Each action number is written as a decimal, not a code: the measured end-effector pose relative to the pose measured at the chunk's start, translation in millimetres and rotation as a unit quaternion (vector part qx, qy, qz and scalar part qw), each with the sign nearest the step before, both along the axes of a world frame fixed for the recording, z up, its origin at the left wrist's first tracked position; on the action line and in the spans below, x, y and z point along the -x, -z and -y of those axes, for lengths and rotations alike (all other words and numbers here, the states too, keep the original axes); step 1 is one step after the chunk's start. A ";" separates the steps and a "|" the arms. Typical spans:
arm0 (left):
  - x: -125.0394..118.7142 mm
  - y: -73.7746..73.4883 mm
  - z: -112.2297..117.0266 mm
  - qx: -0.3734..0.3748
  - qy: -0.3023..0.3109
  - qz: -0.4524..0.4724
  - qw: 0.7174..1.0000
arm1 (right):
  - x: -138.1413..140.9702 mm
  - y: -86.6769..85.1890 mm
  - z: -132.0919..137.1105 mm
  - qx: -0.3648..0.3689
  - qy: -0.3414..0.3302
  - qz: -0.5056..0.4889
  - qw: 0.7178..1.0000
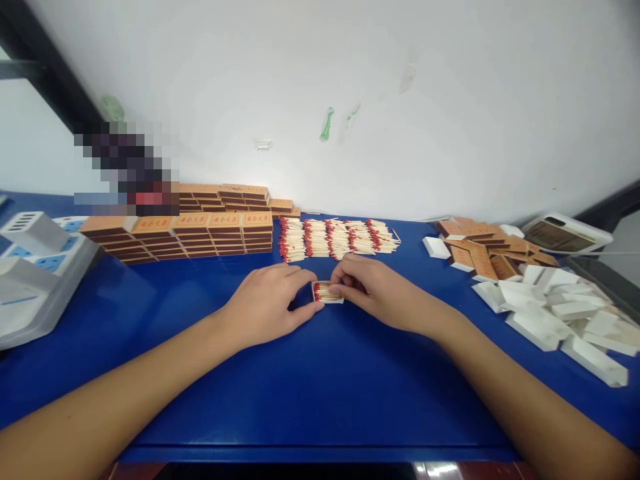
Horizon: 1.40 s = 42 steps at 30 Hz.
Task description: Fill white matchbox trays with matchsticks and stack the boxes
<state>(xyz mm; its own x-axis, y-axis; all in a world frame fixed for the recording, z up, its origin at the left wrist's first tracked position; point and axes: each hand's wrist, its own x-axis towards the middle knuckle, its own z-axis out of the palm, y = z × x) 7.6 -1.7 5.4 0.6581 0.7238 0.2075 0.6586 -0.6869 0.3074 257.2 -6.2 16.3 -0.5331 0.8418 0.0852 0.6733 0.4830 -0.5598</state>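
Note:
A small white matchbox tray point(329, 300) lies on the blue table, filled with red-tipped matches point(325, 291). My left hand point(267, 300) grips the tray's left end between thumb and forefinger. At the right end, my right hand point(365, 283) is closed in a pinch, its fingertips on the matches inside the tray. Just behind the hands, many loose matches point(340, 239) are spread in several rows, their red heads mostly to one side.
Closed matchboxes point(195, 233) stand stacked at the back left, beside a white power strip point(60, 287) with plugs. To the right lie a heap of orange matchbox sleeves point(480, 250), a pile of white trays point(555, 307) and a propped phone-like object point(567, 233). A white wall point(380, 87) rises behind.

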 end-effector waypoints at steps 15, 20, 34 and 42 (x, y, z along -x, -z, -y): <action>-0.7 0.6 -1.5 0.000 0.003 -0.002 1.000 | -1.8 -0.3 1.0 -0.006 0.002 0.004 1.000; 0.4 0.1 -1.1 0.000 -0.002 -0.003 1.000 | -9.6 0.1 -4.3 -0.033 0.016 -0.002 0.999; 0.5 -0.4 0.5 -0.002 0.001 -0.001 1.000 | -31.7 26.7 -37.8 -0.156 0.082 0.096 0.980; 1.7 -2.3 -2.9 0.006 -0.009 0.031 0.999 | -30.8 13.1 -31.0 -0.160 0.106 0.014 0.981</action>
<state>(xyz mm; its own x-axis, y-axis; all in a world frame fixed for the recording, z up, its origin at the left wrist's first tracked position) 5.8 1.2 7.7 0.6307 0.7385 0.2386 0.6509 -0.6708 0.3555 288.0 24.8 3.2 -0.3542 0.8668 0.3510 0.7906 0.4780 -0.3827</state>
